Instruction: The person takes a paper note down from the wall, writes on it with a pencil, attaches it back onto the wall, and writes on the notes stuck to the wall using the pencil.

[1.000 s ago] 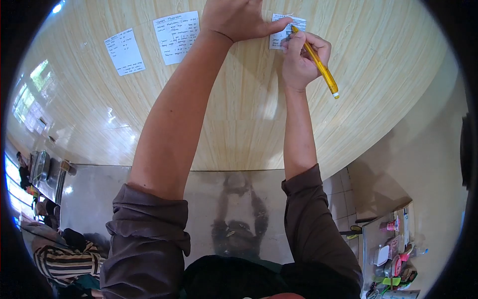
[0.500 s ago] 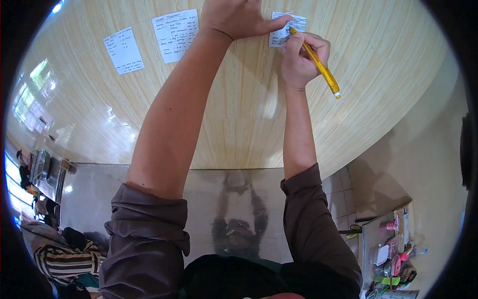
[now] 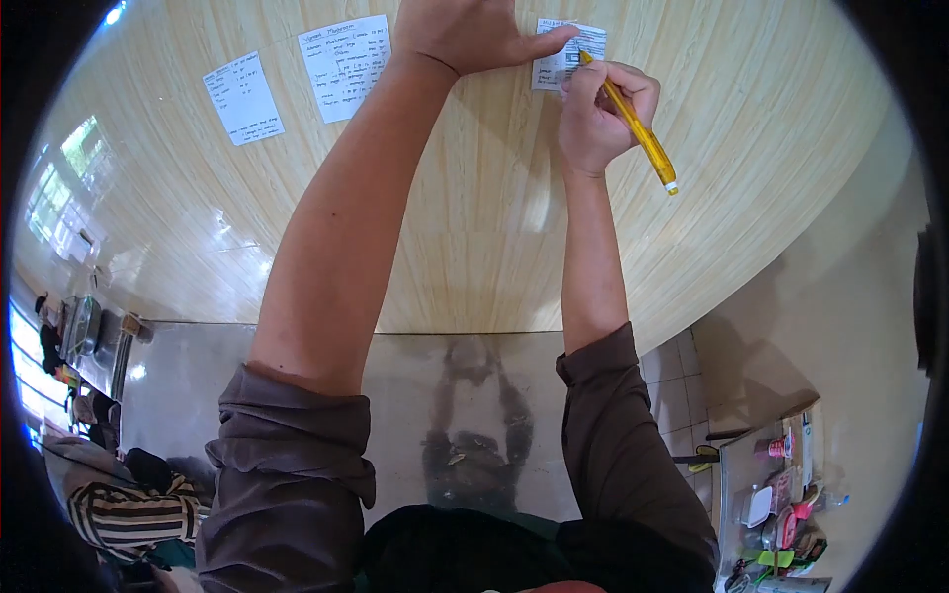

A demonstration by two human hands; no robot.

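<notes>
My right hand [image 3: 605,114] grips a yellow pen [image 3: 641,133], its tip on a small white paper [image 3: 550,73] covered with lines of writing. At the top edge of the view, my left hand [image 3: 474,35] lies with its thumb stretched out onto that paper's upper part; its other fingers are partly cut off by the frame. To the left of my left arm are two more handwritten papers: a larger one [image 3: 344,67] close to the forearm and another [image 3: 243,99] farther left.
The papers lie on a wood-patterned table [image 3: 474,198]. A person in a striped top [image 3: 133,514] is at the lower left, near a metal tray [image 3: 85,324]. At the lower right, a side table holds a white container [image 3: 757,506], a pink cup [image 3: 779,447] and other items.
The pen has shifted very slightly over the paper in my right hand's grip. My left hand keeps nearly the same place; the whole view has moved a little.
</notes>
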